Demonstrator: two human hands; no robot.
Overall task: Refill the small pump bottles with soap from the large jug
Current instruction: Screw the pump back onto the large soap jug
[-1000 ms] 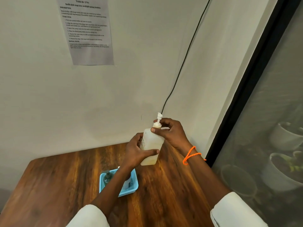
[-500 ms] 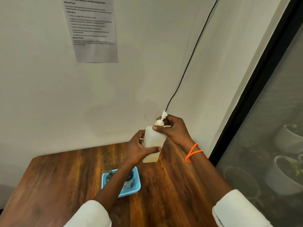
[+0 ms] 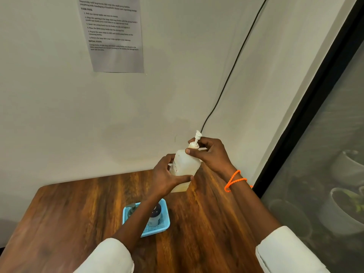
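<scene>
A translucent white jug (image 3: 184, 166) with yellowish soap at its bottom stands near the far edge of the wooden table (image 3: 206, 223), a white pump head (image 3: 196, 139) on top. My left hand (image 3: 166, 178) grips the jug's body from the left. Around the pump collar at the jug's neck my right hand (image 3: 211, 154) curls its fingers. A small blue basket (image 3: 164, 226) sits nearer to me, holding a small bottle with a dark cap (image 3: 155, 213) and a dark pump top (image 3: 131, 208), partly hidden by my left forearm.
A wall with a taped paper sheet (image 3: 115, 34) and a black cable (image 3: 232, 67) rises right behind the jug. A dark-framed glass pane (image 3: 315, 119) stands at the right, with plant pots behind it.
The jug and both hands stay together in the same grip; my right fingers shift slightly around the pump collar. The view has tipped down and shifted a little.
</scene>
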